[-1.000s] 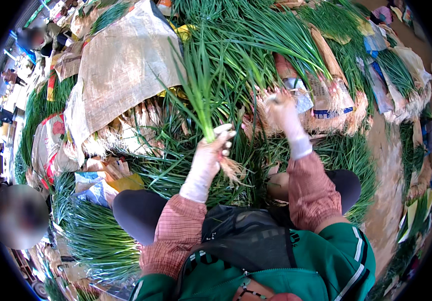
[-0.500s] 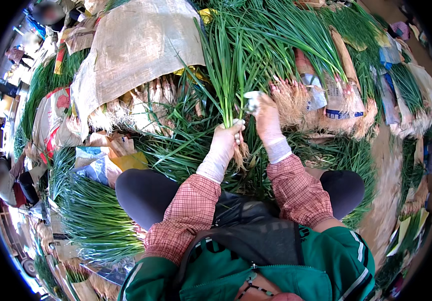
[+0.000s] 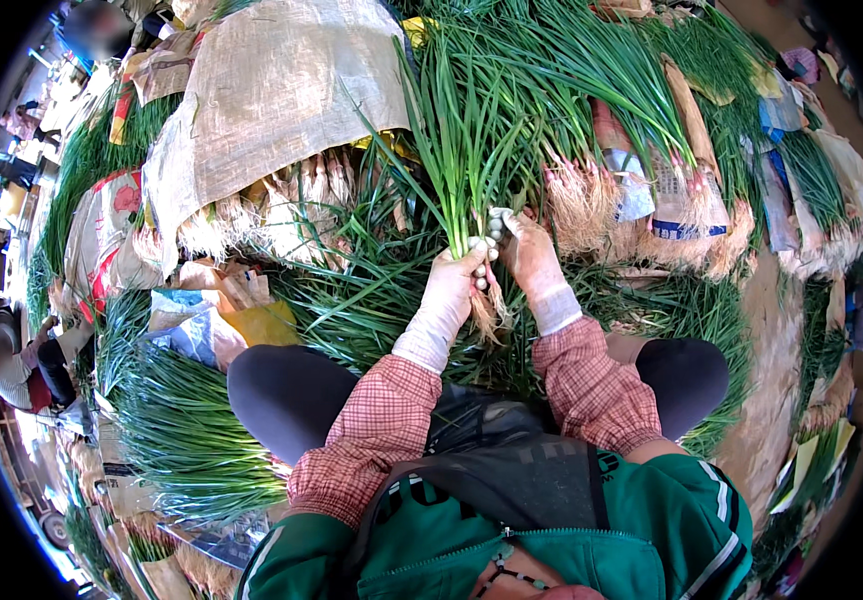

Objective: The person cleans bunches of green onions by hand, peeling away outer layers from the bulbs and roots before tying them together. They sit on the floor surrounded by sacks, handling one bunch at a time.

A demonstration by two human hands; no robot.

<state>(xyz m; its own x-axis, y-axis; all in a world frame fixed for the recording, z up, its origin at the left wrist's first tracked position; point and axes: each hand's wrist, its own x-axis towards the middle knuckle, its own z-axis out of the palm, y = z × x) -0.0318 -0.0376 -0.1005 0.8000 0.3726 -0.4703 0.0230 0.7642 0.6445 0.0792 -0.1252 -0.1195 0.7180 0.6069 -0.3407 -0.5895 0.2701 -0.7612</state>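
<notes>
Below-right of the beige sheet (image 3: 286, 105), the left hand (image 3: 450, 279) is gripping green onions (image 3: 459, 165) near their roots (image 3: 487, 312), seemingly to align them, the right hand (image 3: 532, 256) alongside, its grip unclear!

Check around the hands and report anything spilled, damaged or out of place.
Only the loose green leaves left of the left hand look untidy: they lie crisscrossed, unlike the aligned stalks in the pile at lower left. The held bunch looks orderly, and no clear damage shows.

Two hands (image 3: 454, 280), two checked sleeves (image 3: 379, 408), one necklace (image 3: 505, 553) show.
</notes>
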